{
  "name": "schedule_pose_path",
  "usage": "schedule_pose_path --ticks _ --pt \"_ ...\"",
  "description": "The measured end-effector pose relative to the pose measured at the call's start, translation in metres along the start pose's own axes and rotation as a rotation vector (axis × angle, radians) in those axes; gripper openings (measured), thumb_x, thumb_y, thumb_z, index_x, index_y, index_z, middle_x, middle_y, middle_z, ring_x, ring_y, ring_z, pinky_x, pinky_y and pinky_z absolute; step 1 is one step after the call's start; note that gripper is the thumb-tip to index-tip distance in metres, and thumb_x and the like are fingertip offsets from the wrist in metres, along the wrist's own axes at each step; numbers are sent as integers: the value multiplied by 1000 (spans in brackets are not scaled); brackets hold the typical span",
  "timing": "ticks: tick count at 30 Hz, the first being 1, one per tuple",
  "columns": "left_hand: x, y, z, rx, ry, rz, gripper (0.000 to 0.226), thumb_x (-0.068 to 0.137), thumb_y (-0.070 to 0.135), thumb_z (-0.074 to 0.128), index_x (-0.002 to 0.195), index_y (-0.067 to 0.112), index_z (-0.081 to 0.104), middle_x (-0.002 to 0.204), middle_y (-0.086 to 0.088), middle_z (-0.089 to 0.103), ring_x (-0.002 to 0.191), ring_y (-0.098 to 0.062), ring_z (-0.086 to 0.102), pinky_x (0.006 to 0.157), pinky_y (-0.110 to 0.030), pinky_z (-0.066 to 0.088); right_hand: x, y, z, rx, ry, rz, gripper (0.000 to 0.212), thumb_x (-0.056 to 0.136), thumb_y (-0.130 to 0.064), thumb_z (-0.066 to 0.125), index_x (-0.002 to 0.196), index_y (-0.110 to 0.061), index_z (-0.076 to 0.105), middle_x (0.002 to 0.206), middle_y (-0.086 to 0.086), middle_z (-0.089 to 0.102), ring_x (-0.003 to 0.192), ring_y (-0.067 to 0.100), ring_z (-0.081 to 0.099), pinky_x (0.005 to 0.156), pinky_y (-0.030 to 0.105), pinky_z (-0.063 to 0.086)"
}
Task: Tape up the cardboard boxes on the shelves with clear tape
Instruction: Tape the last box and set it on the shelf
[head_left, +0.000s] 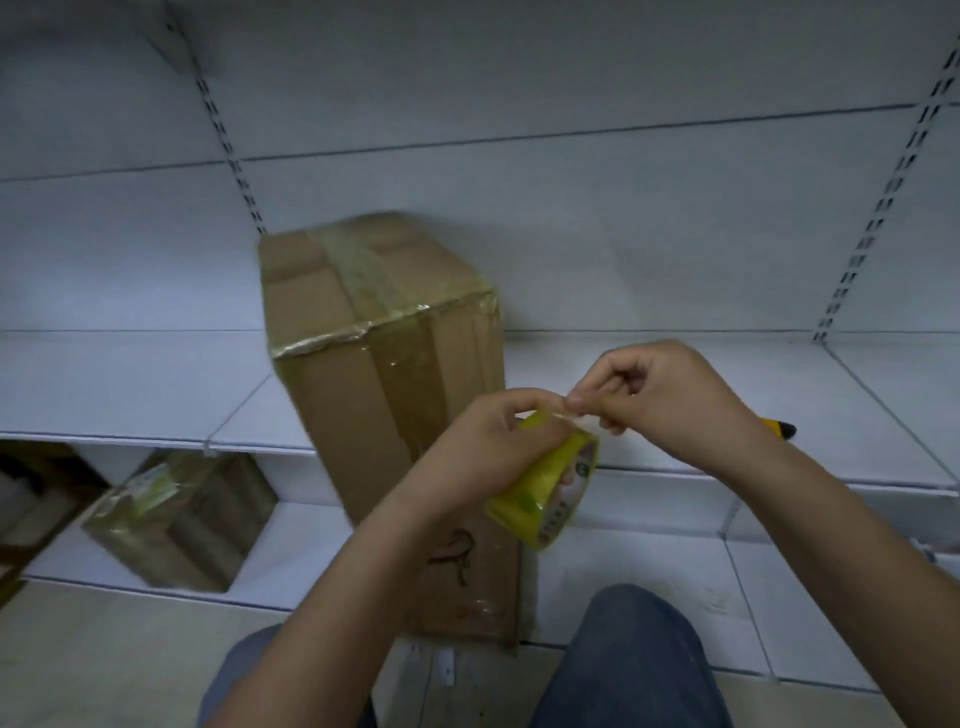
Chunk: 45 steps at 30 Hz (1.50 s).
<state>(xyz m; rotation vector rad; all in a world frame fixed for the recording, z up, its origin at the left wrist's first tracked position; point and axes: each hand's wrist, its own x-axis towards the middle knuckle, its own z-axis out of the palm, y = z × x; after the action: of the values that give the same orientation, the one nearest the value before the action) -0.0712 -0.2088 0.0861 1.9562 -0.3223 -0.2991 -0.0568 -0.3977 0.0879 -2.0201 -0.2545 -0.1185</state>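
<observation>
A tall cardboard box stands upright against the white shelves, its top and front seam covered with shiny clear tape. In front of it my left hand grips a yellowish roll of clear tape. My right hand pinches the loose tape end at the top of the roll, fingertips of both hands almost touching.
A second taped cardboard box lies tilted on the bottom shelf at the left. A yellow and black tool lies on the middle shelf behind my right wrist. My knees in blue jeans are below.
</observation>
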Motion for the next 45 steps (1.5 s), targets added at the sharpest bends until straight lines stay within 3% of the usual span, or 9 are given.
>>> schedule_pose_path --ticks 2,5,9,11,18,27,36,41,45 --pt "-15 17 -21 11 23 51 37 93 30 70 129 22 65 108 -3 76 100 -18 72 94 -39 56 4 -25 4 -4 65 -58 13 76 -21 83 68 -16 74 56 2 67 49 7 60 52 20 47" --pt "-42 51 -59 78 139 173 61 90 27 71 145 28 45 70 15 72 68 6 66 67 -12 52 10 -62 7 40 198 -163 19 78 -23 82 63 -21 71 57 4 66 47 7 56 51 19 45" --pt "-86 83 -102 352 273 354 73 79 51 76 145 40 46 98 2 76 91 -11 73 83 -30 59 13 -108 15 183 197 -294 18 80 -19 81 65 -18 72 62 16 64 49 10 47 50 21 39" --pt "-106 84 -122 574 336 406 71 76 60 74 141 47 49 117 17 69 98 4 67 86 -21 55 23 -114 12 177 252 -313 18 81 -20 81 65 -18 72 61 11 63 49 8 44 52 22 38" --pt "-140 32 -187 1030 563 95 53 67 90 37 119 80 35 78 19 61 67 -4 59 60 -31 55 63 -65 -8 198 347 -143 23 82 -17 79 62 -14 68 50 -3 57 42 7 37 48 22 32" --pt "-92 -6 -207 1123 510 34 70 67 90 26 134 72 32 82 11 66 70 -8 59 64 -33 58 87 -39 9 204 292 -72 19 83 -17 78 69 -5 71 65 10 63 55 18 42 57 29 37" --pt "-61 -39 -216 1041 412 78 48 74 91 25 121 83 31 87 16 68 70 -8 61 67 -34 57 113 0 47 379 197 5 17 91 -15 70 75 -9 69 61 0 59 51 10 45 53 21 41" --pt "-54 -43 -207 964 433 104 53 81 82 34 133 70 35 82 8 71 68 -9 63 68 -37 57 121 15 74 438 119 181 30 97 -35 61 115 -11 61 86 7 62 59 16 52 52 23 45" --pt "-50 -43 -198 919 459 141 54 82 79 37 133 65 37 92 10 72 70 -8 65 67 -35 60 114 25 56 115 500 -5 43 90 -45 64 123 -18 63 97 -2 68 88 23 68 83 37 55"
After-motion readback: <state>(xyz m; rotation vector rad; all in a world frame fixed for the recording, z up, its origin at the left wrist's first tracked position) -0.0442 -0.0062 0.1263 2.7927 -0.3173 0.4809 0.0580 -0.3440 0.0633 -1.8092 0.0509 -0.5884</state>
